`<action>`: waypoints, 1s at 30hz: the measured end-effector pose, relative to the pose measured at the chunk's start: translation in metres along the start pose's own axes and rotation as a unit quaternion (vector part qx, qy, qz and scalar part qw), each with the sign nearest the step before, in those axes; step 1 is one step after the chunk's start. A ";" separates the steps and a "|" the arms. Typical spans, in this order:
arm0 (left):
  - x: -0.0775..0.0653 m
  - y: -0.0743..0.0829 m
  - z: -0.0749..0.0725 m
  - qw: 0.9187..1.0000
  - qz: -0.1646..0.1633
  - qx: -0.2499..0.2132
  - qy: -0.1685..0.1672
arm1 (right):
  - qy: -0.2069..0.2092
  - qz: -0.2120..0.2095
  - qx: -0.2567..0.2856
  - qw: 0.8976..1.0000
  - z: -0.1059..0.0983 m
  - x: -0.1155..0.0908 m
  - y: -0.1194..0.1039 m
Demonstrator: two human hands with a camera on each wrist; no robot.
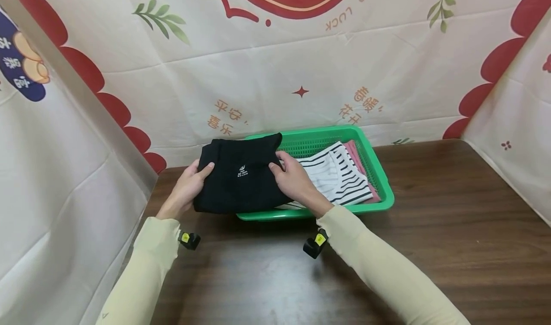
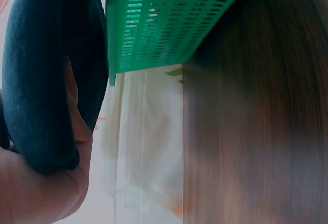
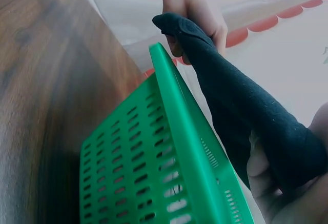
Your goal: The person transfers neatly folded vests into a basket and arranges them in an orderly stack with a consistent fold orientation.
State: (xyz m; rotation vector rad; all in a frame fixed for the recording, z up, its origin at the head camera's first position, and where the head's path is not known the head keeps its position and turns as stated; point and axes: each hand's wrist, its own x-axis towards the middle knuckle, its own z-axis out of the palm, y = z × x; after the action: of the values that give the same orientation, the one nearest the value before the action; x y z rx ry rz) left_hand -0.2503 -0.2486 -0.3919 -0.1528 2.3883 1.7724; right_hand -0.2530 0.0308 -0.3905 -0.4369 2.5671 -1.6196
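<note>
A folded black shirt (image 1: pixel 234 179) with a small white print hangs over the left end of a green plastic basket (image 1: pixel 379 184). My left hand (image 1: pixel 188 187) grips its left edge, thumb on top and fingers underneath. On the opposite edge my right hand (image 1: pixel 297 179) pinches the cloth the same way. In the left wrist view the black shirt (image 2: pixel 38 80) shows as a thick fold beside the basket's side. The right wrist view has the shirt (image 3: pixel 246 101) stretched between both hands just above the basket rim (image 3: pixel 174 101).
Inside the basket lie a black-and-white striped garment (image 1: pixel 331 174) and a pink one (image 1: pixel 355 155) at its right. The basket stands on a dark wooden table (image 1: pixel 439 210), close to a printed white cloth backdrop (image 1: pixel 258 91). Another cloth wall (image 1: pixel 64 186) rises at the left.
</note>
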 end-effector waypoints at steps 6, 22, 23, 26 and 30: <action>0.001 0.008 0.011 1.000 0.002 0.008 -0.005 | 0.007 -0.005 -0.015 1.000 -0.013 -0.002 0.006; 0.006 0.024 0.041 0.999 0.018 0.005 -0.043 | 0.014 0.013 -0.022 1.000 -0.049 -0.013 0.024; 0.007 0.024 0.043 0.999 0.019 0.002 -0.046 | 0.016 0.014 -0.023 1.000 -0.051 -0.013 0.026; 0.008 0.026 0.048 0.998 0.020 0.001 -0.052 | 0.020 0.017 -0.031 0.999 -0.056 -0.015 0.029; 0.007 0.030 0.055 0.998 0.016 -0.002 -0.054 | 0.024 0.016 -0.045 0.999 -0.063 -0.016 0.031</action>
State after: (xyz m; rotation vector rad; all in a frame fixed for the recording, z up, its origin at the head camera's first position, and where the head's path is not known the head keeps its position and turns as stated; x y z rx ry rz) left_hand -0.2592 -0.1875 -0.3809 -0.0196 2.3234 1.7529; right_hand -0.2570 0.1025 -0.3925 -0.3670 2.6751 -1.5286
